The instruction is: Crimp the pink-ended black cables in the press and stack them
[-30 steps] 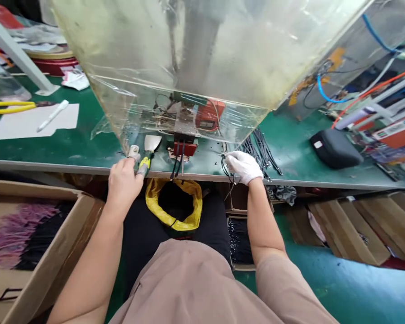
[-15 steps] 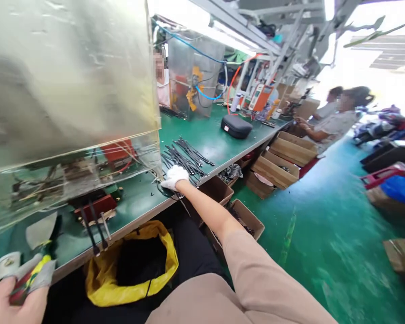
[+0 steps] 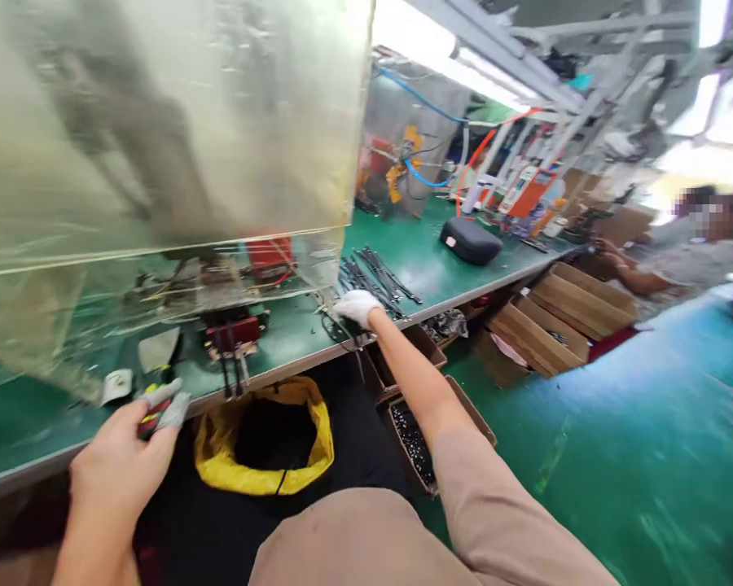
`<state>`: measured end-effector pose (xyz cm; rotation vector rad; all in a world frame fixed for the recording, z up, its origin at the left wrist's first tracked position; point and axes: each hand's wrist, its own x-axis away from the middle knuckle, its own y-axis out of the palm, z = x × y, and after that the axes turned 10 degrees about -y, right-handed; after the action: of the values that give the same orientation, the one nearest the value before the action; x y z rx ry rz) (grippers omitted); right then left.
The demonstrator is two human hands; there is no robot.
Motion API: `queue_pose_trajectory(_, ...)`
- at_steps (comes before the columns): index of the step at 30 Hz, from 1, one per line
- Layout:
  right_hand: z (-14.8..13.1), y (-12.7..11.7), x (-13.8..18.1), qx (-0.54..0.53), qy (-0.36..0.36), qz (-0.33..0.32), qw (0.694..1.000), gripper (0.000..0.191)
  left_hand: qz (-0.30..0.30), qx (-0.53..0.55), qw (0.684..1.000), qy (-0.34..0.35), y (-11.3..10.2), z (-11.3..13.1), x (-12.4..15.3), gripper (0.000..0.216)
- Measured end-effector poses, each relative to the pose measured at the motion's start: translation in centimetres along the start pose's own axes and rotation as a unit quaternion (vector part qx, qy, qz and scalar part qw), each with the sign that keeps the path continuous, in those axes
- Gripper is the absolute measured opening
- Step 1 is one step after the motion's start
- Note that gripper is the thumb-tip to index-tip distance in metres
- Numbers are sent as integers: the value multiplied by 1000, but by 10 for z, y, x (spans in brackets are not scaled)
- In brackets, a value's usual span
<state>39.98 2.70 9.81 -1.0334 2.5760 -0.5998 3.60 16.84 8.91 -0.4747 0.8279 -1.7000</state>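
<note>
Well, the left hand (image 3: 113,468), at lower left of the frame, curls its capped fingers (image 3: 162,403) round the handle of a scraper (image 3: 157,350) by the table (image 3: 293,346) edge, while the gloved right hand (image 3: 357,308), near centre, pinches thin black wire (image 3: 333,330) between pressed fingertips. A slipping scraper could drop over that edge toward the yellow bag (image 3: 262,476); the wire, if tugged, could snag on the pile of black cables (image 3: 372,285) just beyond.

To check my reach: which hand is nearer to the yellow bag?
Left hand is nearer, beside the yellow bag; the right hand is farther, beyond the bag, over the table.
</note>
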Motion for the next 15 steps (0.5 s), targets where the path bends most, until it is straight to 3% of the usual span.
queue_pose_trajectory(4,3,-16,2,-62,-8,-36,997,34,-59,107,992,-43,17,0,7,46)
queue_pose_trajectory(6,0,-20,3,-148,-13,-9,989,34,-100,212,971,-44,32,3,6,50)
queue_pose_trajectory(9,-7,-25,9,-352,6,88,932,49,-138,311,938,-63,59,12,5,52)
queue_pose_trajectory(11,-10,-29,17,-443,23,120,888,57,-147,341,924,-89,77,22,3,48)
queue_pose_trajectory(15,-5,-35,31,-506,68,59,858,45,-162,343,920,-94,100,42,-1,36)
